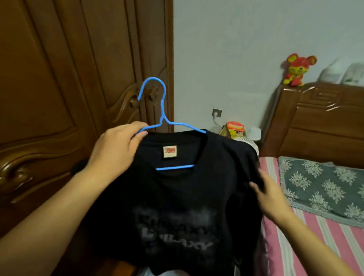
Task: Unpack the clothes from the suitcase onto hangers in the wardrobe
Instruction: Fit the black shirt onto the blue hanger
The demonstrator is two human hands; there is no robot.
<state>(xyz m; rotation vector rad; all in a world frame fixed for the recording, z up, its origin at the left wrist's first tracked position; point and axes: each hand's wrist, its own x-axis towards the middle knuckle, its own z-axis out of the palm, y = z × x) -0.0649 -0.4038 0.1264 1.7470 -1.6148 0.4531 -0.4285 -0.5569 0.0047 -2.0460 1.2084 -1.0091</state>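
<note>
Reaching up from the lower left of the frame, the left hand (114, 148) curls its fingers round the shoulder wire of the blue hanger (160, 123), thumb on top, pinching it together with the collar of the black T-shirt (183, 202). The forearm runs in a long diagonal from the bottom left corner. Over on the right, the right hand (269, 196) comes in from the lower right corner, fingers clamped on the shirt's sleeve at the far shoulder. The two hands sit well apart, one at each shoulder of the shirt.

The T-shirt hangs at centre frame, draped on the hanger, with its neck label showing and a faded grey print across the chest. The hook pokes up in front of the carved brown wardrobe door (52, 87), which fills the left half. A pale wall takes the upper right. At right, a bed (319, 242) with a pink striped sheet, a floral blanket (327, 185) and a wooden headboard (326, 125), a red and yellow plush toy (298, 69) perched on top. Something pale peeks out at the bottom edge; I can't tell what.
</note>
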